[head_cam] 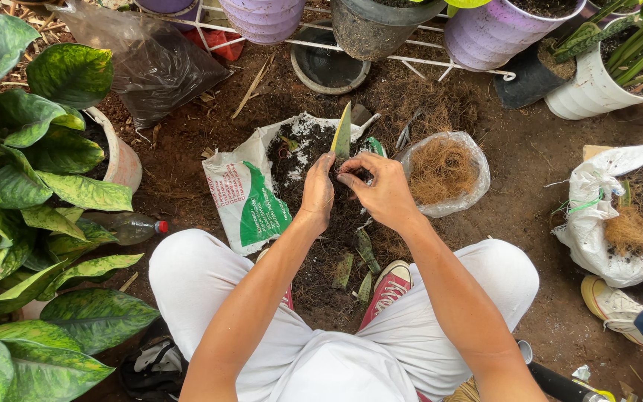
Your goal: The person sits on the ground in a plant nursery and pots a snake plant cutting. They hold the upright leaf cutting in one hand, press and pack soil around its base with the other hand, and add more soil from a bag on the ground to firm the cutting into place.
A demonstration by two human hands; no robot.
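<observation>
From the leafy potted plant crowding the left edge, past the white-and-green sack of soil, the left hand and right hand both pinch the base of an upright green leaf cutting, with the bag of coconut fibre just beside and bare ground beyond.

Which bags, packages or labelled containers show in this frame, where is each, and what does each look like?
White and green printed sack: ground under the left hand, opened flat, dark soil on it.
Clear bag of brown fibre: right of the right hand.
Clear bag of dark soil: top left.
White woven sack: right edge, open, soil and fibre inside.
Plastic bottle with red cap: lying left, among leaves.
</observation>
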